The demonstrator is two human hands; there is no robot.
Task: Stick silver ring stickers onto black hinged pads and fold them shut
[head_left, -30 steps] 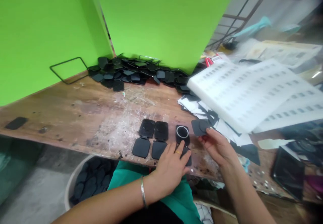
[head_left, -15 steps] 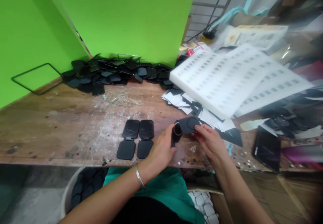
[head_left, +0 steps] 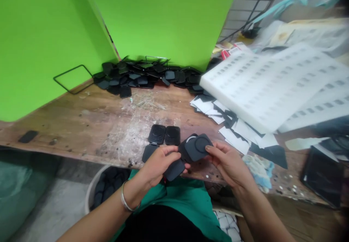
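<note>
The black hinged case (head_left: 178,158), which a second earlier had lain on the wooden bench (head_left: 81,122) with its white ring showing, was now lifted clear of the surface and held in the air between both hands, just above the bench's near edge. The black square insert (head_left: 197,146) that the right hand had fetched from beside the paper pile now sat pressed over the case's upper half, the ring peeking out only at its top rim. The left hand (head_left: 156,163) was curled closed around the case's lower flap, thumb on top. The right hand (head_left: 227,162) pinched the insert's right edge with fingertips and thumb. That suggested fitting had moved from tabletop to in-hand. Just beyond the left hand, two open cases (head_left: 163,138) lay side by side. Farther beyond the right hand sat white foam trays (head_left: 272,85); below the left wrist, a bucket (head_left: 94,194) of black parts.
</note>
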